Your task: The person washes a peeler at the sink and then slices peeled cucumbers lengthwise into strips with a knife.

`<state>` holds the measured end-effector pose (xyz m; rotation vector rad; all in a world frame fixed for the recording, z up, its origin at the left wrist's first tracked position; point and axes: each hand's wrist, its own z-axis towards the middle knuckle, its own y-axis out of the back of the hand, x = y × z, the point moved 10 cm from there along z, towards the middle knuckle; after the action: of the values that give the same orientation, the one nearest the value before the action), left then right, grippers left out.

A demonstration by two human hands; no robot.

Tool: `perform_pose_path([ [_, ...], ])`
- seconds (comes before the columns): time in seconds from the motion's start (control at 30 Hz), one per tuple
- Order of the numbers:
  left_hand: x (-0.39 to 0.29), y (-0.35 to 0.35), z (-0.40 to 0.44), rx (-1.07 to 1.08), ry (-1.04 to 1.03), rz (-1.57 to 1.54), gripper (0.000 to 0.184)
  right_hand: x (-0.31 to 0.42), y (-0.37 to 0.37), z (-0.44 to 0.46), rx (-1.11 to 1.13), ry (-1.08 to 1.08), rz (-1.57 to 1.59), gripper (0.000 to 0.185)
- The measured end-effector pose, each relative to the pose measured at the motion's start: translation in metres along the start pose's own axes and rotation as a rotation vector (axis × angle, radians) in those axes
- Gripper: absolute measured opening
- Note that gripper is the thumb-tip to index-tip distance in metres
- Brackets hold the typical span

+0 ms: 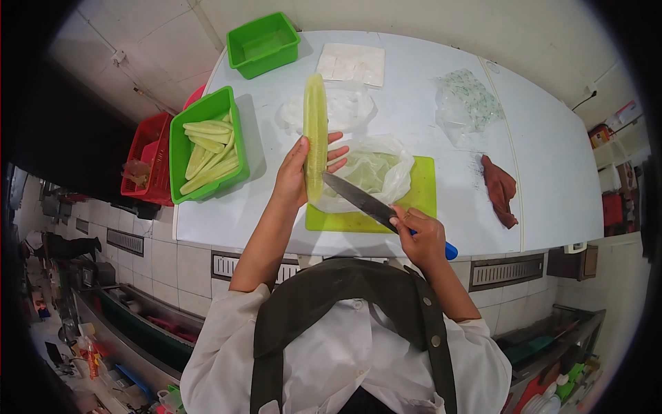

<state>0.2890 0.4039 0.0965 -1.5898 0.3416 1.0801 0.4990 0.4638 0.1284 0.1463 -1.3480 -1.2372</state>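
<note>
Upright in my left hand [295, 169] is a long pale-green cucumber half [315, 131], its cut, seedy face toward me; thumb on one side, fingers spread on the other. My right hand [419, 234] grips the blue handle of a knife [362, 201], whose blade slants up to the left, its tip at or close beside the lower part of the cucumber half. Beneath both lies a yellow-green cutting board [424, 196] with an opened clear plastic bag [393, 162] on it. To the left, a green tub [238, 131] holds several pale cucumber pieces [207, 148].
Another green tub [265, 65] stands at the back, near folded white paper [352, 63] and a crumpled clear bag [348, 103]. On the right lie a green-printed plastic bag [469, 103] and a brown cloth [499, 191]. A red crate [148, 159] is beyond the table's left edge.
</note>
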Motion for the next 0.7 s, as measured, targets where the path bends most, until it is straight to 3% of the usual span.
perform_pose_path([
  [0.43, -0.041, -0.015, 0.002, -0.177, -0.338, 0.163, 0.047, -0.009, -0.006, -0.005, 0.064, -0.165, 0.225, 0.021],
  [0.7, -0.046, -0.010, -0.004, -0.245, -0.475, 0.162, 0.041, 0.000, -0.006, -0.006, 0.021, -0.130, 0.200, 0.021],
])
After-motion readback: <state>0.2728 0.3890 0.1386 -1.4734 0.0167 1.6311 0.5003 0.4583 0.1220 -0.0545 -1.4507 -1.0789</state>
